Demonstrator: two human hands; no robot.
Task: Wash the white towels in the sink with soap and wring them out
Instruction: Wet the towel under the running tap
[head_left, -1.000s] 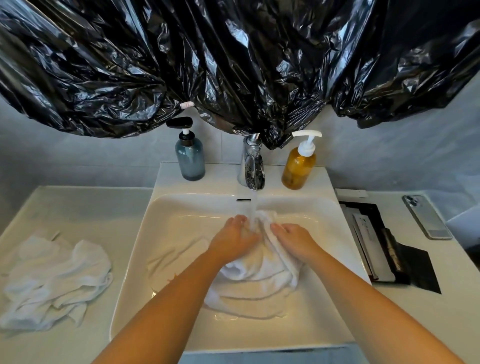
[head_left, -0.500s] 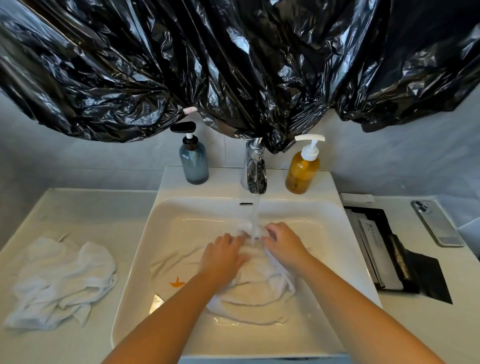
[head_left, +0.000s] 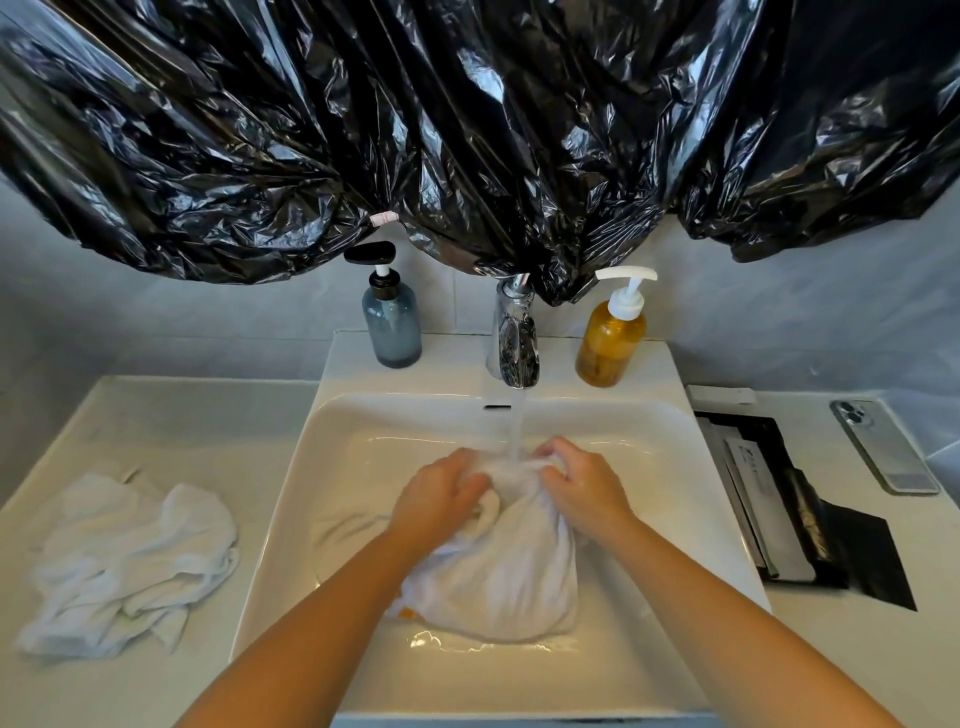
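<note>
Nearest, one white towel (head_left: 509, 571) lies bunched and soaked in the sink (head_left: 654, 467), its far end gathered up under the running water (head_left: 516, 426). The left hand (head_left: 441, 499) grips that gathered end from one side, fingers curled into the cloth; the right hand (head_left: 584, 488) pinches it from the other, fingers bent round a fold. Flat pale folds to the left may be part of this towel or a second one; I cannot tell. No lather shows, so I judge this to be wetting or rinsing, with wringing of this piece yet to come. Further left, on the counter (head_left: 156, 426), a crumpled pile of white towels (head_left: 130, 561) sits well apart from the basin; how many it holds, and whether they are washed or waiting, cannot be read. Beyond the hands stand one tap (head_left: 514, 338) and two pump bottles, a blue-grey bottle (head_left: 390, 322) and an amber bottle (head_left: 612, 340), one on each side of it. Right of the sink lie one phone (head_left: 883, 447) and a black tray (head_left: 789, 519) of packets. Black plastic sheeting (head_left: 467, 130) hangs above everything
</note>
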